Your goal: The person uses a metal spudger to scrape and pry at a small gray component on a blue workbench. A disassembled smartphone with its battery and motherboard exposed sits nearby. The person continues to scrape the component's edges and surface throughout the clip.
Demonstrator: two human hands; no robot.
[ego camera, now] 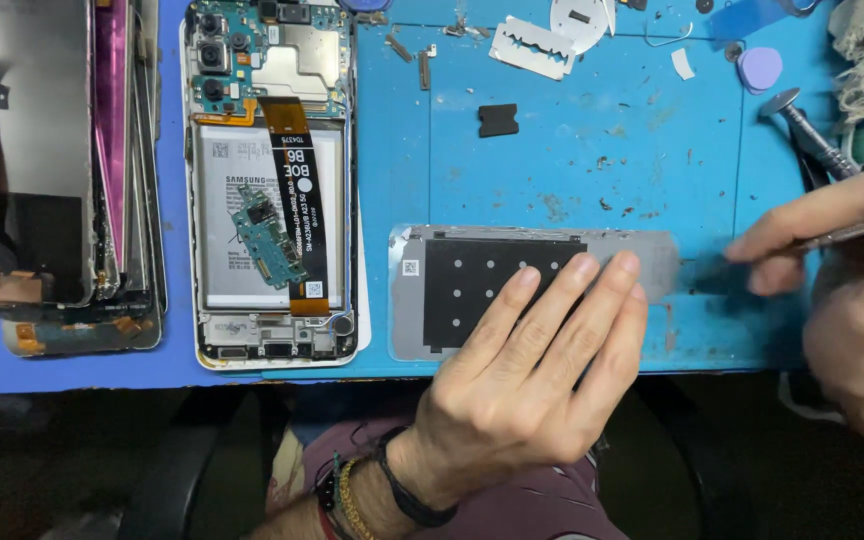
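Observation:
My left hand lies flat, fingers spread, on a grey phone back panel with a black perforated sheet on its inner face. The panel rests on a blue work mat near the front edge. My right hand grips a thin metal tool whose blurred dark tip meets the panel's right end. Left of the panel lies an opened phone showing its battery, circuit board and a black flex cable.
A stack of phone screens and frames sits at far left. A razor blade, a small black pad, a purple pick, a screwdriver and scattered debris lie on the mat's far side.

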